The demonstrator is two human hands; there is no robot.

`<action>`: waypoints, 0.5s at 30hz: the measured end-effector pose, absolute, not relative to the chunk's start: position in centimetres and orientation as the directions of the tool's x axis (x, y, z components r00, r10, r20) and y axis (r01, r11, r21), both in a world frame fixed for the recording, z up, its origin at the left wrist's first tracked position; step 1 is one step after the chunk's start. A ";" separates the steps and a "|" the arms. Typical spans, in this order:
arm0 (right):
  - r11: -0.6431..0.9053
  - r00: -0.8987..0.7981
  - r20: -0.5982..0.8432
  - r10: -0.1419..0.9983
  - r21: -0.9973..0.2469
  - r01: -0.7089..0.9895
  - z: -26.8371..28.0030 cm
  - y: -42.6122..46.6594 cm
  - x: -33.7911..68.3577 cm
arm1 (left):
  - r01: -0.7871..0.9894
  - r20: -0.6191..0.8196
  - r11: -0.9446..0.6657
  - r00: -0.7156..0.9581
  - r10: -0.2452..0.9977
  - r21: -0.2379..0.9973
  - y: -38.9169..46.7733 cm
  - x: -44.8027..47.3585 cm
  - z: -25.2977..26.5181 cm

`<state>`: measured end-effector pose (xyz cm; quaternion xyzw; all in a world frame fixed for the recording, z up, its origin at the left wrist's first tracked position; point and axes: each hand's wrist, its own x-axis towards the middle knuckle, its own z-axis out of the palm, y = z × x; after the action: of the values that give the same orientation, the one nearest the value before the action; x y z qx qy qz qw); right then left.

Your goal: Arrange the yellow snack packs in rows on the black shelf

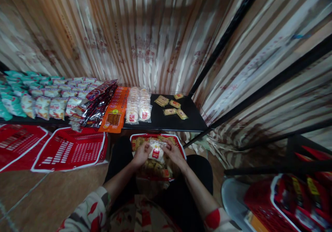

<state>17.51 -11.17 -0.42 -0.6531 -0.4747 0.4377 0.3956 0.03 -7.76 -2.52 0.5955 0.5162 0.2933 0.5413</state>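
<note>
On my feed, nearest me, the left hand (142, 155) and the right hand (175, 154) each grasped an edge of a clear-wrapped white packet (156, 152), fingers pinching from opposite sides. It sat squarely between them, above a red basket (177, 140) of yellow packets (155, 165) set between the legs (201, 171); its long axis, as best I judged, ran away from the body. Just beyond, I saw the black shelf (160, 122). Two rows of similar white packs (145, 113) lay there, ahead and slightly left of the grip, nearer the left hand; loose yellow packs (169, 112) lay farther right. Behind hung a striped curtain (150, 34).
</note>
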 end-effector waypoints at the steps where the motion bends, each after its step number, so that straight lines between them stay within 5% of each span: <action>1: -0.249 0.127 -0.228 0.966 -0.948 0.199 -0.4 -11.1 17.3 | 0.272 -0.204 0.126 0.279 0.938 0.954 -7.6 -0.1 -2.3; 6: -0.298 0.037 -0.296 0.954 -0.947 0.118 -0.6 -10.6 16.1 | 0.251 -0.142 0.086 0.213 0.967 0.964 -6.7 -0.5 -1.2; 15: -0.173 0.133 -0.154 0.979 -0.973 0.150 0.1 -5.5 15.1 | 0.330 0.042 -0.060 0.063 0.997 0.942 -4.5 -0.7 0.5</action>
<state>15.08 -5.51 0.09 -0.6075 -0.4647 0.4666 0.4442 -0.67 -4.49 0.52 0.6033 0.5499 0.4075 0.4093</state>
